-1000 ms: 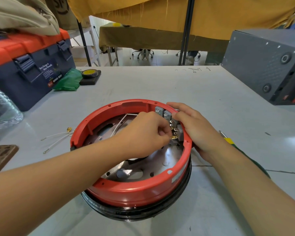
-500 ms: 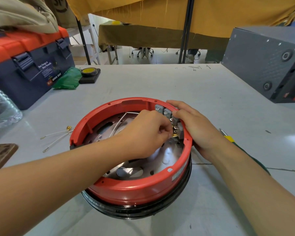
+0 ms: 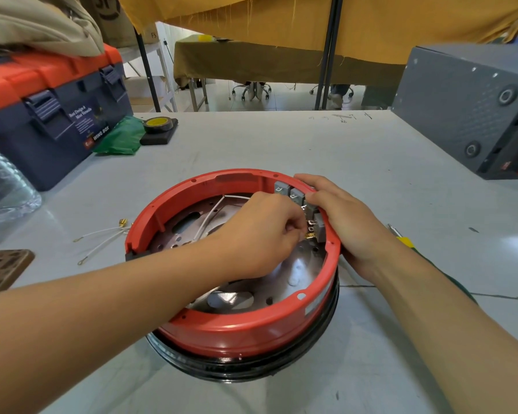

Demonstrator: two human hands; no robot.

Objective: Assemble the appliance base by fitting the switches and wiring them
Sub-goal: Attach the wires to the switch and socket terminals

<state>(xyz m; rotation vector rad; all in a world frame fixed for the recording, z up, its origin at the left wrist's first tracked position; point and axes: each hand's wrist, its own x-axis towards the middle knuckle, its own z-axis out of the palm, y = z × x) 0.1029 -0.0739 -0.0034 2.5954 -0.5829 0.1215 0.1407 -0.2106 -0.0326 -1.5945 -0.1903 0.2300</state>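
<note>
Red plastic ring base [image 3: 240, 321] sits on a black rim, near edge of the grey table [image 3: 281, 144], centre of view. Inside it a shiny metal plate [image 3: 299, 264] with holes. Grey switches [image 3: 289, 192] lined up along the inner wall at the far right of the ring, metal tabs facing inward.

Left hand [image 3: 260, 231] reaches in over the ring, fingers curled, thumb and fingertips pinching a small brass connector [image 3: 310, 235] right at the tabs of the lowest switch; whether the connector is seated on a tab cannot be told. White wire [image 3: 210, 216] runs across the plate under the left hand; its end is hidden by the hand.

Right hand [image 3: 344, 222] rests on the outside of the ring at the switches, fingers curled over the rim and pressing on the switch bodies, palm against the outer wall.

Loose white wires [image 3: 102, 237] with ring and brass ends lie on the table just left of the base. Screwdriver [image 3: 401, 239] with yellow and green handle lies on the table behind the right wrist, mostly hidden by the forearm.

Blue toolbox with orange lid [image 3: 51, 115] at far left, beige cloth on top of it. Green bag [image 3: 120, 138] beside the toolbox, tape roll [image 3: 159, 124] on a black block next to it. Clear plastic bottle [image 3: 3, 180] at left edge. Brown patterned piece [image 3: 3, 267] at left edge, near side. Grey metal box [image 3: 473, 106] at far right.
</note>
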